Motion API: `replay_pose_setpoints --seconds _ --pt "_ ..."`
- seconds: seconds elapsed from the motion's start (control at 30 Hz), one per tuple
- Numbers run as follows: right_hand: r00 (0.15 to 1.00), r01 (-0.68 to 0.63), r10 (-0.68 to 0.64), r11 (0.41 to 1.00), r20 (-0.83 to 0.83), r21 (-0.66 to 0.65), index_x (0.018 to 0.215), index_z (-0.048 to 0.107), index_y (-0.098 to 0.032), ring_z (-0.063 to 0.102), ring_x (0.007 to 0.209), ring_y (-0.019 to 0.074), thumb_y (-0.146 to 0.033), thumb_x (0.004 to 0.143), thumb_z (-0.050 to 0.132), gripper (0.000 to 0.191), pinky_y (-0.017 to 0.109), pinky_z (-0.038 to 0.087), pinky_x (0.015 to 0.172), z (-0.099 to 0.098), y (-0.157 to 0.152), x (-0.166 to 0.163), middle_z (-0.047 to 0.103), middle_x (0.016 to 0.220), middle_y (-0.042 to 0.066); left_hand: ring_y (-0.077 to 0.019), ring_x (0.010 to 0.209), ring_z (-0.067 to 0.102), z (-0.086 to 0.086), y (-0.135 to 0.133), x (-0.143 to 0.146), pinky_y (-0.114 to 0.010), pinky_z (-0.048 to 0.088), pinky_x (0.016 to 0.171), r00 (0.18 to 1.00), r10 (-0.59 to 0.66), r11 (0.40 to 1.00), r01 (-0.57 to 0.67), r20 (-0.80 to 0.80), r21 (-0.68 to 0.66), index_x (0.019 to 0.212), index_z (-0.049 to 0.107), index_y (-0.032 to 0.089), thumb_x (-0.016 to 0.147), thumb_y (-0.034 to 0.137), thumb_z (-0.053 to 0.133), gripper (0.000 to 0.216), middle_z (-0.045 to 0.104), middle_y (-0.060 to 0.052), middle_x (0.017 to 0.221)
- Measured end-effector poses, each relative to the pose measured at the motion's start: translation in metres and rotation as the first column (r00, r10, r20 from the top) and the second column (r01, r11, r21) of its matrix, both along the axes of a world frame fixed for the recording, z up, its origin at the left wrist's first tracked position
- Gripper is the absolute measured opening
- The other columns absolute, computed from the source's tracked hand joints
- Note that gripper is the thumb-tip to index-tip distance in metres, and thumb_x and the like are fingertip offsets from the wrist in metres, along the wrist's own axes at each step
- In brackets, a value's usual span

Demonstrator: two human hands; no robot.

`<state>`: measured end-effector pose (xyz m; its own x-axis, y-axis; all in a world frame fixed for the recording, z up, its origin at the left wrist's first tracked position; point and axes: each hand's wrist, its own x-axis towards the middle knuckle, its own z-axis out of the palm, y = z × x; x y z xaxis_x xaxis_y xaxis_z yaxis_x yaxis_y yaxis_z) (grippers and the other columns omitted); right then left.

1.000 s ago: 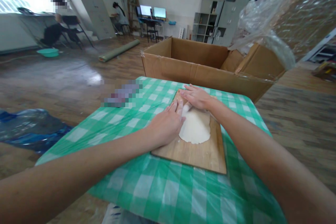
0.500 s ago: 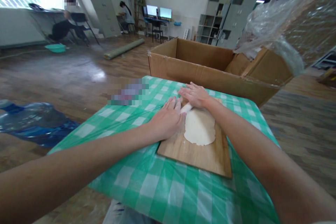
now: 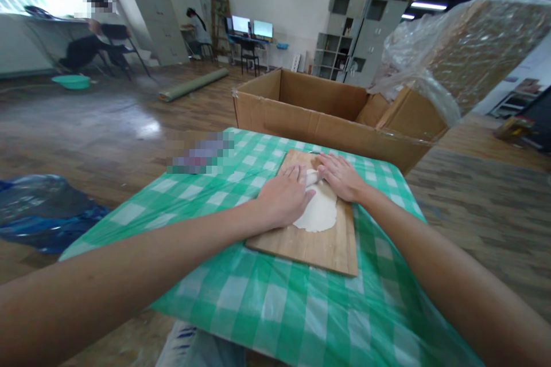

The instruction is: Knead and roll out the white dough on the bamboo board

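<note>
A pale rolling pin (image 3: 313,177) lies across the far part of a flat, thin sheet of white dough (image 3: 317,213). My left hand (image 3: 286,195) covers the pin's left end, fingers stretched over it and thumb on the near side. Over the right end rests my right hand (image 3: 341,176), its fingers pointing away and to the left. Both palms hide most of the pin. Under the dough is a wooden board (image 3: 316,252), whose far edge shows beyond the hands.
A green-and-white checked cloth (image 3: 241,292) covers the table. Behind it stands a large open cardboard box (image 3: 310,120) with plastic wrap (image 3: 413,46). A blurred packet (image 3: 200,155) sits at the far left edge; a large plastic bottle (image 3: 47,212) is left. Two people are further back.
Both hands have come back toward me over the board with the rolling pin, and the right hand has shifted right. The board's far edge now shows. The view has turned slightly right.
</note>
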<state>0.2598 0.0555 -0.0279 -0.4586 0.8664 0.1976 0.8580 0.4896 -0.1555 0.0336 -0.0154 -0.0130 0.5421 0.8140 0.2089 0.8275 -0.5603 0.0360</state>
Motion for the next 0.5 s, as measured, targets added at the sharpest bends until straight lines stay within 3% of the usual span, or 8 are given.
replay_pose_setpoints --seconds 0.13,0.23,0.37,0.5 --pt "0.999 -0.033 0.033 0.999 0.011 -0.027 0.154 0.049 -0.015 0.037 0.152 0.0268 -0.055 0.107 0.006 0.075 0.049 0.022 0.126 0.006 0.014 -0.009 0.045 0.162 0.01 -0.0316 0.147 0.043 -0.001 0.032 -0.014 -0.047 0.033 0.119 0.999 -0.025 0.998 0.027 -0.037 0.05 0.152 0.045 0.012 0.108 0.048 0.02 0.062 0.051 -0.019 0.155" --pt "0.999 -0.048 0.049 0.998 0.013 -0.044 0.155 0.048 -0.013 0.036 0.153 0.0256 -0.057 0.107 0.008 0.076 0.046 0.023 0.127 0.009 0.034 -0.021 0.045 0.162 0.011 -0.0312 0.138 0.051 -0.001 0.059 -0.028 -0.047 0.038 0.112 0.995 -0.041 0.999 0.043 -0.086 0.019 0.143 0.055 0.021 0.109 0.048 0.017 0.058 0.058 -0.015 0.146" --pt "0.999 0.028 -0.026 0.998 0.044 -0.054 0.155 0.048 -0.014 0.032 0.154 0.03 -0.065 0.105 0.006 0.083 0.051 0.026 0.125 0.01 0.054 -0.036 0.041 0.163 0.013 -0.0353 0.137 0.051 -0.003 0.095 -0.045 -0.048 0.04 0.108 0.978 -0.094 0.996 0.094 -0.188 -0.01 0.145 0.054 0.015 0.109 0.038 0.018 0.056 0.057 -0.02 0.145" --pt "0.994 0.008 -0.004 0.999 0.108 -0.038 0.149 0.057 -0.018 0.035 0.153 0.0288 -0.062 0.106 0.006 0.08 0.049 0.025 0.125 0.012 0.059 -0.042 0.051 0.157 0.011 -0.0359 0.142 0.046 -0.009 0.109 -0.05 -0.048 0.037 0.111 0.977 -0.117 0.993 0.119 -0.176 0.004 0.147 0.051 0.014 0.109 0.037 0.019 0.055 0.054 -0.02 0.149"
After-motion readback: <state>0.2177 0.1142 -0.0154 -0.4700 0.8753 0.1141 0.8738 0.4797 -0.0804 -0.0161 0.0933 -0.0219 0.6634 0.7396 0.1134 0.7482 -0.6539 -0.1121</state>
